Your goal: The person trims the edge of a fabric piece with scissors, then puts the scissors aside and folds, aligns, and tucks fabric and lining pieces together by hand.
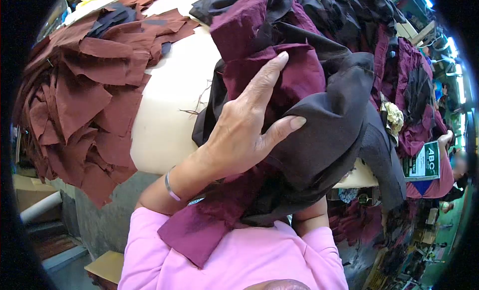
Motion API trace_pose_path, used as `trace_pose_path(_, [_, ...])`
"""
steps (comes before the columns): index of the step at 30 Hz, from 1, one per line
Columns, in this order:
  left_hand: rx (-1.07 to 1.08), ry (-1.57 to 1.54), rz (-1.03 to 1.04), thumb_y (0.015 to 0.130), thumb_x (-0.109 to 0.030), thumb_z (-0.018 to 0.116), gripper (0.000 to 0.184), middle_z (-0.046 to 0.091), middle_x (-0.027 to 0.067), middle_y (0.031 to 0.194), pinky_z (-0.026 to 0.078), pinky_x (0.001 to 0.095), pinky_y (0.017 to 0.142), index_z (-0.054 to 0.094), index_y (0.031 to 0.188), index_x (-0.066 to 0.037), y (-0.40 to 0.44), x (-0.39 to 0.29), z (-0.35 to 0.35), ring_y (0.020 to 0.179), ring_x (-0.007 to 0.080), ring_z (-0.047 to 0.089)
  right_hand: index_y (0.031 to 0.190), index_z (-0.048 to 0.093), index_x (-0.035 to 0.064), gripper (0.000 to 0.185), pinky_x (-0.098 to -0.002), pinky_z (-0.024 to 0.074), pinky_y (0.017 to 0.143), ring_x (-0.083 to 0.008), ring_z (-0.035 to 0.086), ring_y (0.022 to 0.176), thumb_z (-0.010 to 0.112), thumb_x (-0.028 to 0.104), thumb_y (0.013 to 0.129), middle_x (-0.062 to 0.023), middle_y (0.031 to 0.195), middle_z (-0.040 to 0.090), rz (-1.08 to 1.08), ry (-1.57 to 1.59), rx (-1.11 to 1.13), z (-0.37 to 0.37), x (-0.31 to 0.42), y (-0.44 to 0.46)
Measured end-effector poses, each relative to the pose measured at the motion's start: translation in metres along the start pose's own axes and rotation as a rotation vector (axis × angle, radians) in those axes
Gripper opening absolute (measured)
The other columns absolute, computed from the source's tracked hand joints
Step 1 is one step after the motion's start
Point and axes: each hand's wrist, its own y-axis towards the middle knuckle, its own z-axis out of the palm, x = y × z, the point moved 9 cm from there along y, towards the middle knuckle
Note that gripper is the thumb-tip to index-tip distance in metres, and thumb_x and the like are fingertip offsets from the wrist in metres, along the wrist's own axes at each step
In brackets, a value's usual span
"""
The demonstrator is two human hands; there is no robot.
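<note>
My left hand [239, 123], with a metal bracelet [171, 184] on its wrist, rests over a bunched garment of black cloth [319, 135] and maroon cloth [294, 75]. Its index finger is stretched out and the thumb stands apart; the other fingers are hardly visible. A maroon strip [199, 232] hangs below the wrist against my pink shirt. The right forearm [310, 217] goes in under the black cloth, which hides my right hand.
Brown cloth pieces [85, 100] lie heaped on the left of the pale tabletop [164, 115]. More black and maroon cloth [409, 95] is piled at the right, near a person's arm [443, 160] and a green ABC box [421, 161]. A cardboard box [107, 266] stands low left.
</note>
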Motion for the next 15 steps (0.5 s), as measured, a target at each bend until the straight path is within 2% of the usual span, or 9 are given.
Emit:
trace_pose_path(3, [0.15,-0.089,-0.147,0.082,-0.03,0.058,0.067,0.043,0.0301,0.119,0.041,0.0386,0.089,0.027,0.128,0.007,-0.003,0.011,0.012,0.109,0.0402,0.047,0.097,0.058,-0.0024,0.028,-0.0261,0.0424,0.083,-0.0186,0.057,0.091,0.047,-0.006,0.072,-0.0135,0.099,0.06,0.01,-0.002,0.005,0.001,-0.001,-0.006])
trace_pose_path(6, [0.375,-0.273,-0.135,0.082,-0.03,0.057,0.064,0.047,0.0313,0.112,0.042,0.0378,0.087,0.03,0.126,0.008,-0.016,0.008,0.044,0.103,0.0404,0.05,0.097,0.058,-0.0025,0.028,-0.026,0.0422,0.083,-0.0185,0.056,0.092,0.047,-0.006,0.072,-0.0134,0.099,0.06,0.009,-0.007,0.002,0.001,-0.001,-0.007])
trace_pose_path(7, [0.467,-0.279,-0.233,0.082,-0.03,0.058,0.063,0.049,0.0318,0.107,0.044,0.0385,0.083,0.031,0.125,0.008,-0.023,0.005,0.052,0.098,0.0409,0.052,0.097,0.058,-0.0025,0.028,-0.0259,0.0422,0.083,-0.0185,0.056,0.092,0.047,-0.006,0.072,-0.0134,0.099,0.06,0.005,-0.006,-0.002,0.0,0.0,-0.007])
trace_pose_path(8, [0.478,-0.206,-0.164,0.081,-0.03,0.058,0.06,0.049,0.0323,0.106,0.045,0.0392,0.08,0.035,0.121,0.008,-0.029,0.001,0.057,0.097,0.041,0.051,0.097,0.058,-0.0025,0.028,-0.0258,0.0421,0.083,-0.0184,0.056,0.092,0.047,-0.006,0.072,-0.0134,0.1,0.06,0.001,-0.01,-0.004,0.0,0.0,-0.006])
trace_pose_path(10, [0.299,-0.118,-0.003,0.078,-0.031,0.061,0.058,0.048,0.0276,0.106,0.045,0.0395,0.079,0.038,0.116,0.007,-0.033,-0.009,0.045,0.096,0.0394,0.051,0.097,0.058,-0.0025,0.028,-0.0257,0.042,0.083,-0.0184,0.056,0.092,0.047,-0.006,0.072,-0.0133,0.1,0.06,-0.018,-0.019,-0.012,-0.001,0.003,-0.003])
trace_pose_path(13, [0.235,-0.043,-0.067,0.072,-0.034,0.066,0.057,0.047,0.0214,0.105,0.045,0.0385,0.078,0.045,0.108,0.005,-0.04,-0.017,0.031,0.095,0.0362,0.051,0.098,0.058,-0.0026,0.028,-0.0256,0.0418,0.084,-0.0183,0.056,0.092,0.048,-0.006,0.072,-0.0133,0.1,0.059,-0.036,-0.035,-0.029,-0.001,0.003,0.004])
trace_pose_path(15, [0.333,0.017,-0.045,0.067,-0.034,0.069,0.057,0.047,0.0184,0.103,0.045,0.0366,0.077,0.048,0.104,0.004,-0.055,-0.022,0.046,0.094,0.0327,0.051,0.098,0.057,-0.0026,0.028,-0.0254,0.0416,0.084,-0.0182,0.056,0.092,0.048,-0.006,0.072,-0.0132,0.101,0.059,-0.062,-0.047,-0.047,0.001,0.006,0.013])
